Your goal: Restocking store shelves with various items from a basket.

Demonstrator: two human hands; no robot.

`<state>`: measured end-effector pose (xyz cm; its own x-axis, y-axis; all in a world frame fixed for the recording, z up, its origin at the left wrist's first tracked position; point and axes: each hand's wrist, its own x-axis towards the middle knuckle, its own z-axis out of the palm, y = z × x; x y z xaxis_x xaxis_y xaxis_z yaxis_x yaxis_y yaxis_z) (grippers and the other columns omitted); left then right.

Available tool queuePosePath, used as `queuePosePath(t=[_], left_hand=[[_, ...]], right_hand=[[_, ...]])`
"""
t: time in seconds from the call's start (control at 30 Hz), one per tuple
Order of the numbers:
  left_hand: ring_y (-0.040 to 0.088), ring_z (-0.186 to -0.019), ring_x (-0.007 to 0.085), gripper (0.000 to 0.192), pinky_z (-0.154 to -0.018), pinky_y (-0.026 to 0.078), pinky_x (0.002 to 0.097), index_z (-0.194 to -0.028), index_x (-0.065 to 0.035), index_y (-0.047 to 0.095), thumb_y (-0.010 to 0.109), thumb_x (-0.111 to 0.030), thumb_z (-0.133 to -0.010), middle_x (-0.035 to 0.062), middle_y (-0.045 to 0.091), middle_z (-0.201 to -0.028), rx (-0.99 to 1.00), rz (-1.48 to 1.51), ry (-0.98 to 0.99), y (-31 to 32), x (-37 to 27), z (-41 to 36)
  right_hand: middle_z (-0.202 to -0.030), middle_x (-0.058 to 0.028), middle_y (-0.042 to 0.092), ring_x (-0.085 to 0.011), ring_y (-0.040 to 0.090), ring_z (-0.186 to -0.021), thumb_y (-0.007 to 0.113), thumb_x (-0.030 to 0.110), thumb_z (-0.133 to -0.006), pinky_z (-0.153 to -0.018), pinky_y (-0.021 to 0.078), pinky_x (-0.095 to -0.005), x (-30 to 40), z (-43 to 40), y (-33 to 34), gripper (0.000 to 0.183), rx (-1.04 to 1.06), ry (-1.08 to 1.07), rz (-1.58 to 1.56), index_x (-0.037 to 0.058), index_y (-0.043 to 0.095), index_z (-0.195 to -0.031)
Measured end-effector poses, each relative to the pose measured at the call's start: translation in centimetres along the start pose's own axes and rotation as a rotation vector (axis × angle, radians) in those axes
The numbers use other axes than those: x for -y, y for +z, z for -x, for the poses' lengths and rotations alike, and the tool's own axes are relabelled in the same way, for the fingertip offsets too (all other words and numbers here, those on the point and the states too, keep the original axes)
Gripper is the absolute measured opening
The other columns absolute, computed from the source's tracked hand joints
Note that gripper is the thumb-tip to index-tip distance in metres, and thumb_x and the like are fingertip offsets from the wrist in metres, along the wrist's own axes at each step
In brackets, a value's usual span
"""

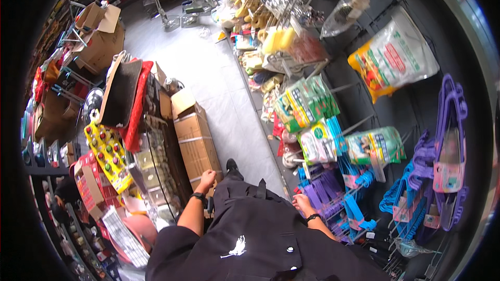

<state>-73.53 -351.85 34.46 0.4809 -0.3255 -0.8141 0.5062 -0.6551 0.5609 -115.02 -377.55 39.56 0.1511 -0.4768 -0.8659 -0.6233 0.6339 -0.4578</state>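
Note:
My left hand hangs at my side with its fingers curled in and nothing visible in it. Below it stands a tall brown cardboard carton with pale straps. On the other side, my right hand is loosely curled, also with nothing to be seen in it. Close by hang purple clothes hangers on a wire rack, with blue hangers beside them. Whether the right hand touches the hangers cannot be told. One black shoe shows on the floor ahead of me.
A grey tiled aisle floor runs forward between the displays. Green packs and a large plastic bag hang from the right wall's hooks. At left are a yellow card of bottle-like items, a red wrapped item and an open box.

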Motion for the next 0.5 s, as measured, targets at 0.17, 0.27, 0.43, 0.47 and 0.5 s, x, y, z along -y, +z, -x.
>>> queuePosePath(t=[0.17,0.27,0.43,0.47,0.5], left_hand=[[0.044,-0.051,0.0122,0.009,-0.041,0.034,0.0285,-0.091,-0.0092,0.054,0.052,-0.016,-0.086,-0.0002,0.046,-0.065,0.005,0.120,-0.032,-3.6,-4.1,-3.1],[0.041,-0.047,0.0103,0.005,-0.039,0.032,0.0284,-0.081,-0.0110,0.050,0.050,-0.014,-0.086,0.0000,0.047,-0.064,-0.091,0.355,-0.066,-6.4,-5.3,-5.3],[0.040,-0.044,0.0114,0.007,-0.039,0.032,0.0287,-0.080,-0.0105,0.049,0.047,-0.015,-0.086,0.0000,0.045,-0.059,-0.206,0.417,-0.025,-9.1,-7.6,-8.0],[0.040,-0.044,0.0115,0.008,-0.039,0.032,0.0288,-0.080,-0.0104,0.050,0.047,-0.015,-0.086,0.0002,0.045,-0.058,-0.238,0.468,-0.034,-9.5,-7.7,-8.4],[0.039,-0.043,0.0115,0.009,-0.039,0.032,0.0290,-0.080,-0.0103,0.050,0.047,-0.015,-0.086,0.0004,0.045,-0.058,-0.269,0.520,-0.043,-9.9,-8.0,-8.8]], right_hand=[[-0.075,-0.0047,0.061,-0.0136,0.059,-0.058,0.051,0.019,-0.092,-0.050,0.0491,-0.0277,10.1,-4.5,4.1,0.019,0.059,-0.084,0.118,0.0072,0.062,-0.102],[-0.072,-0.0043,0.059,-0.0135,0.058,-0.055,0.050,0.014,-0.092,-0.051,0.0501,-0.0287,15.6,-6.7,6.7,0.019,0.118,-0.187,0.228,0.0032,0.063,-0.099],[-0.063,-0.0036,0.060,-0.0133,0.058,-0.049,0.057,0.017,-0.088,-0.047,0.0482,-0.0293,25.3,-11.1,10.8,0.017,0.074,-0.395,0.498,0.0041,0.068,-0.090],[-0.063,-0.0039,0.060,-0.0136,0.058,-0.049,0.057,0.017,-0.088,-0.048,0.0480,-0.0295,27.6,-12.1,11.9,0.017,0.084,-0.395,0.533,0.0043,0.068,-0.090],[-0.063,-0.0042,0.061,-0.0139,0.057,-0.049,0.057,0.017,-0.088,-0.048,0.0477,-0.0297,29.8,-13.3,12.9,0.017,0.093,-0.394,0.570,0.0045,0.069,-0.091]])
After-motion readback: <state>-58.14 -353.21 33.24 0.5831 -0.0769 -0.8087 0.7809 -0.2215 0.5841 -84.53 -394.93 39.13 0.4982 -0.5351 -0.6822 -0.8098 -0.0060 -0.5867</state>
